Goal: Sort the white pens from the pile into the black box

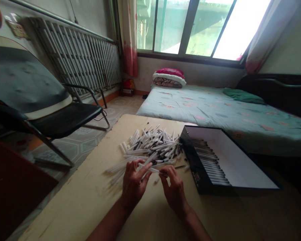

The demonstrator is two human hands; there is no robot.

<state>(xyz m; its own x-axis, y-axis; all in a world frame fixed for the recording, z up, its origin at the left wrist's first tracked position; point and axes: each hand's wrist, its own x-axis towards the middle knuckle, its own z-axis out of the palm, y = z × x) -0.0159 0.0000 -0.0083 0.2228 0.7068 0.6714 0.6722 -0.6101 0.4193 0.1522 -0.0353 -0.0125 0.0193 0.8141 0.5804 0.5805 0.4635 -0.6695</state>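
A loose heap of white pens with black tips [153,147] lies on the pale wooden table [90,177]. My left hand [134,184] and my right hand [173,190] hover at the near edge of the heap. A single white pen [150,169] runs between them, gripped by the fingertips of both hands. To the right stands an open black-edged box [193,160] with a white inner lid. Several pens [208,160] lie side by side in rows inside it, their far ends in shadow.
A black metal-framed chair [65,120] stands left of the table, and a white radiator [77,57] runs along the wall behind it. A low bed with a pale green cover [203,113] lies behind the box, under a bright window [185,26].
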